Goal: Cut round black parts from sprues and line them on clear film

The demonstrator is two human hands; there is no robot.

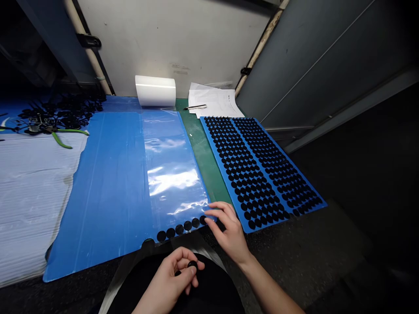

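My left hand (176, 274) is closed around a small black disc (192, 264), pinched between thumb and fingers above my lap. Part of another dark piece shows between those fingers, too hidden to make out. My right hand (229, 229) reaches over the front right corner of a clear plastic film (173, 152), its fingers apart. Its thumb and fingertips are at the last black disc (202, 220) of a short row along the film's front edge; whether they touch it I cannot tell. The film lies on a blue plastic sheet (114, 183).
To the right, a blue board (258, 163) carries many black discs in two blocks. A white roll (155, 91), papers (216, 100) and a pen-like tool (195, 107) lie at the back. Left are green-handled pliers (62, 138), black plastic scraps (70, 111) and a white corrugated stack (29, 196).
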